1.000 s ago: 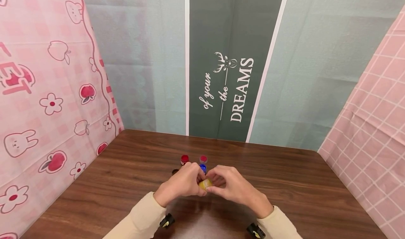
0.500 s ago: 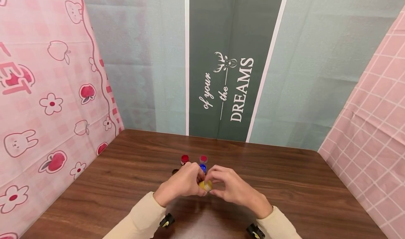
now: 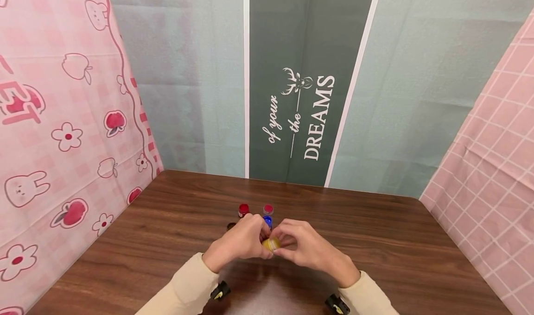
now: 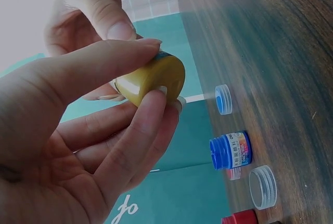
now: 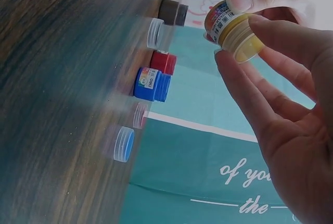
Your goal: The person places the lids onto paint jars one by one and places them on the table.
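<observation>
I record 2 hands meeting at the lower centre of the head view. The left hand point(image 3: 246, 238) grips the yellow jar point(image 4: 161, 81) between thumb and fingertips. The right hand point(image 3: 306, 241) pinches the yellow lid point(image 5: 251, 47) at the jar's mouth with thumb and index finger; I cannot tell how far it is threaded on. The yellow jar is held tilted and off the table point(image 3: 375, 241), left of centre in the left wrist view and at the upper right in the right wrist view, where its label shows.

I count 3 more jars on the table. In the right wrist view, the dark jar point(image 5: 171, 13) stands at the top, the red jar point(image 5: 164, 62) below it, and the blue jar point(image 5: 151, 84), uncapped, just beside the red jar. I also count 3 loose lids: the clear lid point(image 5: 155, 33) near the dark jar, the red lid point(image 5: 139, 115) below the blue jar, and the blue lid point(image 5: 124, 144) lowest of the row. In the head view, the hands partly hide the blue jar and the dark jar.
</observation>
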`<state>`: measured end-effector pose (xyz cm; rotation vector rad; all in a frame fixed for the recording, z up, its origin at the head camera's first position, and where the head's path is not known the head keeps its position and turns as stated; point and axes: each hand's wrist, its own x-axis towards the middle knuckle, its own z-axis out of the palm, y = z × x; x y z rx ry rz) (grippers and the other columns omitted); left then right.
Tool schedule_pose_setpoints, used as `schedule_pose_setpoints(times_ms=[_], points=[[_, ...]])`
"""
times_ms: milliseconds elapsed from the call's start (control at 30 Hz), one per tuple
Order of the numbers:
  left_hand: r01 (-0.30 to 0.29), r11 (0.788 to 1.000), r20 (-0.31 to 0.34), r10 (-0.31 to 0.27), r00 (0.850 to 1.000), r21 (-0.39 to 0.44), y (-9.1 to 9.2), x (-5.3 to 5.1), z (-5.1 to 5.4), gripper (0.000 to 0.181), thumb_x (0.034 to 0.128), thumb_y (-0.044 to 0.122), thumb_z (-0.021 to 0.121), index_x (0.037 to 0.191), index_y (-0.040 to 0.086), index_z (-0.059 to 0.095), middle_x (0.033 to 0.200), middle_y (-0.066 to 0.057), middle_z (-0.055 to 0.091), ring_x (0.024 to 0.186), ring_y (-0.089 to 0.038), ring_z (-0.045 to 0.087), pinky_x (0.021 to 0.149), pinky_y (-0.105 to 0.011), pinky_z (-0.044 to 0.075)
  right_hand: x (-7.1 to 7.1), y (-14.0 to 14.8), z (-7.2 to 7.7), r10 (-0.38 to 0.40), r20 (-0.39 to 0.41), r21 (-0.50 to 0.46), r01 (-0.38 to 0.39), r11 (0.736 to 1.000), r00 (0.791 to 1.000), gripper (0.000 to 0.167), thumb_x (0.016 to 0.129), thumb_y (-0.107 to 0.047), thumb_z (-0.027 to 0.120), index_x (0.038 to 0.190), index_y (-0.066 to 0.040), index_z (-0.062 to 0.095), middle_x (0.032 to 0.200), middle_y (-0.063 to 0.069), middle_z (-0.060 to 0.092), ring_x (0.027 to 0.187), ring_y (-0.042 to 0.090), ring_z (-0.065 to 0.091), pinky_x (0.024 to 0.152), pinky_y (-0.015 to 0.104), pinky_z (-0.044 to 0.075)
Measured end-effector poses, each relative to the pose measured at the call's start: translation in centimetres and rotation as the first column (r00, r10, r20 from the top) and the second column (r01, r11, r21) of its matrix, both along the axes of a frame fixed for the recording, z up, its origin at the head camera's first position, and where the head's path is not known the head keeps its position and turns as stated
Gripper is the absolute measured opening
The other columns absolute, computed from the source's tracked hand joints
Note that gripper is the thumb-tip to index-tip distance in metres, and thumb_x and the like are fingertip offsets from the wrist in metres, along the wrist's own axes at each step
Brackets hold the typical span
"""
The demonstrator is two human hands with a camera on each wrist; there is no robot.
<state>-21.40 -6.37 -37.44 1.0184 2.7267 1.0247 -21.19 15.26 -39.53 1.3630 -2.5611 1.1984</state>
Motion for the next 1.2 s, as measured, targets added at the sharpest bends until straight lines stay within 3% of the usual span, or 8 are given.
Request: schedule_pose_setpoints(times_ms=[300,667,933,1200], points=[[-0.001,1.000,-0.001,0.001,1.000,0.006,0.00,-0.02,0.02,0.016,0.0733,0.008,0.090,0.070,0.008,0.074,0.062,0.003,0.069,0.052,0.004,0.052,0.052,-0.015,0.049,0.01,0.03,0.02,-0.037,0.011,0.011,0.037,0.999,0.999,0.021,0.090,-0.007,0.078,0.109,-0.009,0.071,0.103,0.004,0.071,0.090,0.009,0.073,0.076,0.016,0.058],[-0.004,1.000,-0.015,0.004,1.000,0.013,-0.06,0.02,0.12,0.015,0.0724,0.008,0.090,0.072,0.006,0.075,0.063,0.003,0.070,0.053,0.004,0.053,0.053,-0.013,0.050,0.12,-0.07,0.10,-0.029,0.029,-0.022,0.030,0.999,0.999,0.025,0.090,-0.009,0.079,0.113,-0.007,0.069,0.106,0.006,0.071,0.094,0.015,0.075,0.078,0.019,0.060],[-0.003,1.000,-0.014,0.003,1.000,-0.002,-0.14,-0.05,0.05,0.014,0.0731,0.009,0.090,0.075,0.006,0.076,0.065,0.003,0.072,0.055,0.004,0.054,0.054,-0.014,0.051,-0.10,-0.22,0.01,-0.024,-0.147,-0.038,0.019,0.999,0.989,0.032,0.082,-0.001,0.084,0.110,-0.008,0.069,0.109,0.002,0.067,0.103,0.015,0.070,0.088,0.035,0.062],[0.004,1.000,0.000,-0.004,1.000,0.003,-0.17,-0.01,0.07,0.015,0.0735,0.009,0.090,0.080,0.007,0.077,0.069,0.002,0.073,0.056,0.003,0.055,0.056,-0.014,0.051,0.03,-0.26,0.02,-0.017,-0.168,-0.011,0.015,1.000,0.986,0.031,0.080,0.003,0.083,0.103,-0.013,0.070,0.109,-0.003,0.065,0.102,0.010,0.066,0.089,0.029,0.060]])
